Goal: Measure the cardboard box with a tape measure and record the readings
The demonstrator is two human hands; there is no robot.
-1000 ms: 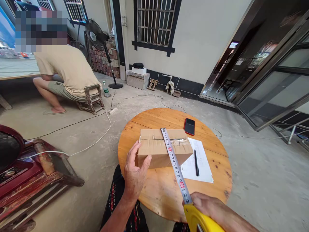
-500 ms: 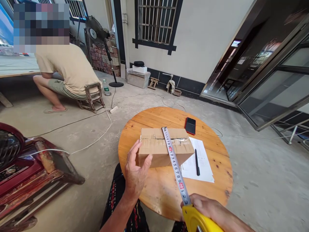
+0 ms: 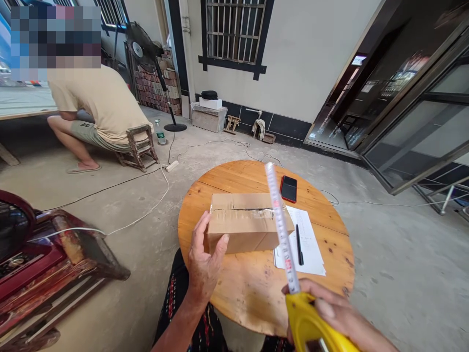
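Note:
A closed, taped cardboard box (image 3: pixel 242 241) lies on the round wooden table (image 3: pixel 330 249). My left hand (image 3: pixel 205 266) grips its near left corner, thumb on the front face and fingers along the left end. In my right hand (image 3: pixel 335 307) is a yellow tape measure (image 3: pixel 311 320), low at the table's near right edge. Its blade sticks out away from me, raised in front of the box's right part and blurred by motion. White sheets of paper (image 3: pixel 313 254) lie right of the box, partly under it or behind it, with a black pen (image 3: pixel 299 244) on top.
A phone (image 3: pixel 289 188) with a red edge lies at the table's far right. Beyond, a person (image 3: pixel 98 100) sits on a low wooden chair (image 3: pixel 139 146) near a standing fan (image 3: pixel 141 49). Cables (image 3: pixel 146 208) cross the floor. A dark red appliance (image 3: pixel 22 264) stands at the left.
The tape blade has lifted off the box top and swung to the right, as my right hand moved slightly right. My left hand stays at the box's corner.

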